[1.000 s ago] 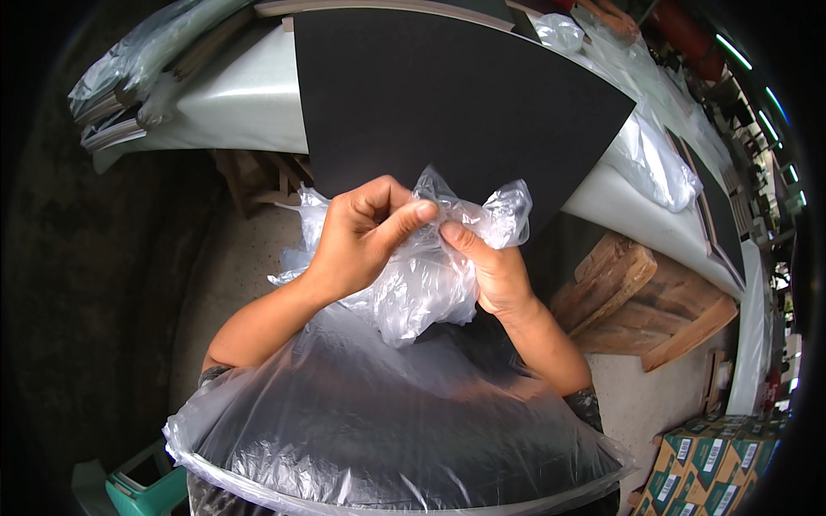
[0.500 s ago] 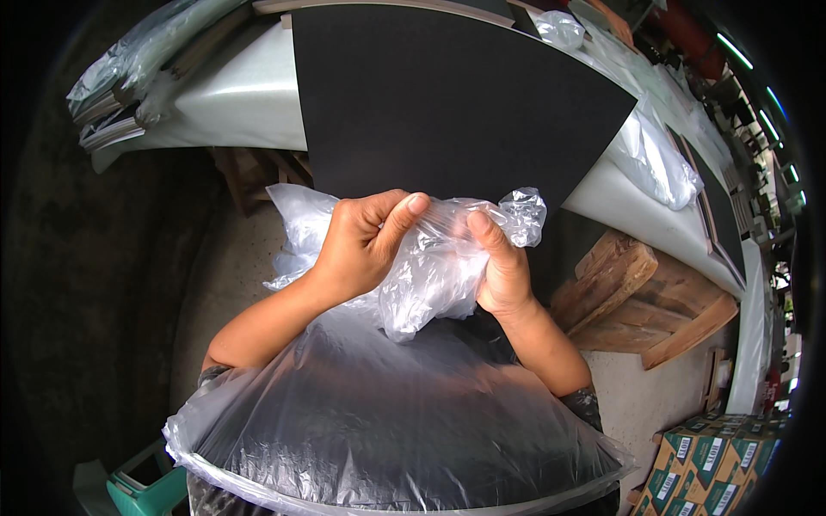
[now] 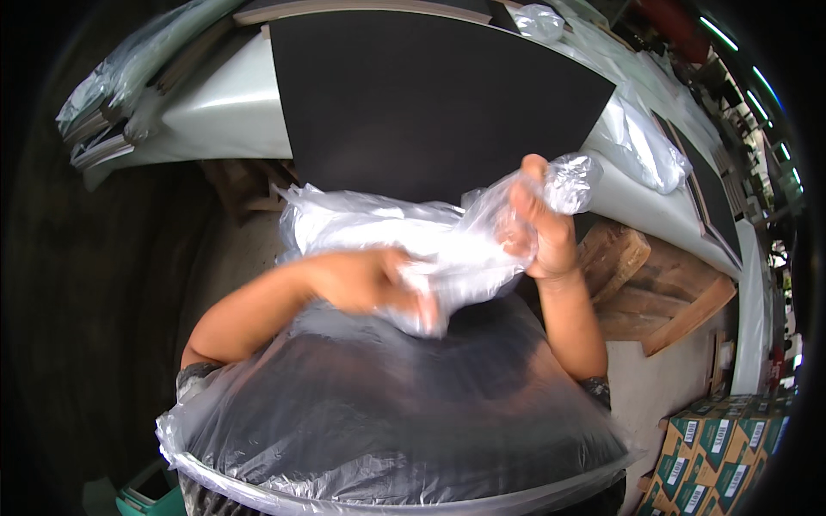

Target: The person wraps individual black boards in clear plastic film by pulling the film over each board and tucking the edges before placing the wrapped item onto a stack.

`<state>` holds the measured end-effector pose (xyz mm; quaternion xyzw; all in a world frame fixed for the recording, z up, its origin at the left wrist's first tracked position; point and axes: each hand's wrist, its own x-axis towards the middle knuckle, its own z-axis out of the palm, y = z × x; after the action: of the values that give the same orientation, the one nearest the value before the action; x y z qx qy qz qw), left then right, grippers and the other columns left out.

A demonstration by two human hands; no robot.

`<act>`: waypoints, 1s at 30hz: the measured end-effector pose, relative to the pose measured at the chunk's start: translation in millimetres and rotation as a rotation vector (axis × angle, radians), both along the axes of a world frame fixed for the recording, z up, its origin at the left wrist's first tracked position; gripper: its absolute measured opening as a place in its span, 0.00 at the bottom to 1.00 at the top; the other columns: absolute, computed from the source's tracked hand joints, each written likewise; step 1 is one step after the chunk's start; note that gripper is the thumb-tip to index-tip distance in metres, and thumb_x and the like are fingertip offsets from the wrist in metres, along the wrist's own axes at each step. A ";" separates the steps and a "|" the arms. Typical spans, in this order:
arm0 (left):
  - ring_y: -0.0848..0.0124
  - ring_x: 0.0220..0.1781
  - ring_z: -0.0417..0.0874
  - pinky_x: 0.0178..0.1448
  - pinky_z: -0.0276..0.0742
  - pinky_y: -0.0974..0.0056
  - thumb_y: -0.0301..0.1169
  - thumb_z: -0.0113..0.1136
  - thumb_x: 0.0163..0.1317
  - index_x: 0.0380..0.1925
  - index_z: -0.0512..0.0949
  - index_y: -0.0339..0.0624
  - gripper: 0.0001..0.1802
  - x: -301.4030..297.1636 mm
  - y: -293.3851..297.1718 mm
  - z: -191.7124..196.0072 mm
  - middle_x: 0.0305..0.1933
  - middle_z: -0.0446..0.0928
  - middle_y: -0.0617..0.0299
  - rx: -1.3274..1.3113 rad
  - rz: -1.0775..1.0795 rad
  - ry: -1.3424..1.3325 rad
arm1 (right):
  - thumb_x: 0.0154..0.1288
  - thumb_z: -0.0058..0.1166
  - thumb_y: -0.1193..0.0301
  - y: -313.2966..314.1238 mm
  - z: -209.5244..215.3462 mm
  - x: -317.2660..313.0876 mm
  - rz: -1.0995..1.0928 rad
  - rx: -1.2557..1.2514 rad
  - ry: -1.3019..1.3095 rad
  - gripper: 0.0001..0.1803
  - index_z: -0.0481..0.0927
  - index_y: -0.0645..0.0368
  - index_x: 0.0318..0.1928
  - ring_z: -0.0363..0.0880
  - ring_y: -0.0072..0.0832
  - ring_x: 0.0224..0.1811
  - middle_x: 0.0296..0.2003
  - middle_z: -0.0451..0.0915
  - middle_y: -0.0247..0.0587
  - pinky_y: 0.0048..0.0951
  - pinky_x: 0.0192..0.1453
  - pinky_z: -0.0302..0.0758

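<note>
A crumpled clear plastic bag [image 3: 404,236] is stretched between both my hands above a dark round object. My right hand [image 3: 540,225] is raised and grips the bag's bunched end up high. My left hand [image 3: 372,282], blurred by motion, is pressed into the plastic lower down and holds it. Below my arms lies a large black panel wrapped in clear plastic film [image 3: 387,421]. A big black flat sheet [image 3: 422,95] lies on the white table beyond my hands.
White table surfaces [image 3: 215,112] curve along the back with more plastic-wrapped pieces [image 3: 641,142]. Wooden pallets [image 3: 654,292] sit at right. Green and white cardboard boxes [image 3: 723,456] are stacked at lower right. A green bin [image 3: 151,500] is at lower left.
My right hand has lifted the bag's end up and to the right. My left hand has slid down and right along the plastic, pulling the bag out longer.
</note>
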<state>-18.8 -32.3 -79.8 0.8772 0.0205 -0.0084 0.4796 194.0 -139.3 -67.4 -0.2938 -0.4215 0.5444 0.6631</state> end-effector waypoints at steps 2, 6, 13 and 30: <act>0.64 0.38 0.79 0.50 0.73 0.60 0.33 0.46 0.62 0.27 0.75 0.37 0.12 -2.5 41.4 7.4 0.35 0.78 0.53 -1.005 0.150 -0.498 | 0.58 0.54 0.70 -8.7 2.9 22.6 0.025 0.001 -0.571 0.12 0.71 0.61 0.41 0.68 0.16 0.29 0.25 0.70 0.27 0.19 0.36 0.68; 0.66 0.38 0.79 0.46 0.74 0.63 0.43 0.43 0.63 0.44 0.71 0.35 0.22 -34.9 71.1 -14.0 0.34 0.77 0.54 -0.949 0.341 -0.374 | 0.64 0.46 0.70 -35.7 -16.4 107.8 -0.267 -0.177 -0.311 0.12 0.73 0.63 0.44 0.73 0.24 0.43 0.40 0.76 0.38 0.27 0.48 0.70; 0.67 0.58 0.67 0.58 0.61 0.59 0.59 0.40 0.60 0.58 0.62 0.47 0.34 -19.9 98.2 14.2 0.57 0.66 0.56 -0.686 0.443 -0.380 | 0.67 0.42 0.65 -33.3 -11.0 79.6 -0.863 -0.062 -0.338 0.15 0.70 0.61 0.48 0.72 0.18 0.37 0.36 0.75 0.33 0.22 0.40 0.72; 0.69 0.41 0.75 0.47 0.72 0.62 0.38 0.66 0.49 0.43 0.74 0.33 0.25 -18.3 51.2 -14.8 0.40 0.77 0.57 -0.309 -0.132 0.335 | 0.67 0.38 0.57 -10.8 -22.0 91.5 -0.030 0.112 0.216 0.19 0.72 0.61 0.37 0.73 0.25 0.33 0.31 0.75 0.37 0.28 0.41 0.70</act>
<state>-37.1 18.9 -94.6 0.7793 0.0408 -0.1881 0.5964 285.5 -150.2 -89.4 -0.2020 -0.3729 0.5384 0.7282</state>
